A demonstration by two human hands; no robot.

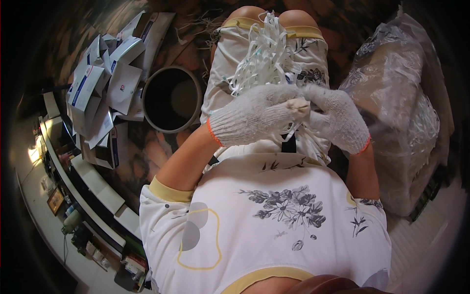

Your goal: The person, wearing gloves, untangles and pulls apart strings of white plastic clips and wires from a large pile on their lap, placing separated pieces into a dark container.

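Two gloved hands meet over the person's lap, and the work looks only partly done. The left hand (254, 115) and the right hand (338, 120) both wear white knitted gloves with orange cuffs, and their fingers are pinched shut on a few white strips (267, 59) drawn from a loose bundle. That bundle lies on the lap, spilling toward the knees, with many strips still tangled together. A large clear plastic bag (401, 112), just right of the right hand, seems well filled with more white strips, so plenty of stock appears left to handle. A round dark bucket (171, 98) stands on the floor to the left and looks empty. Beyond it lies a heap of white cardboard boxes (105, 83).
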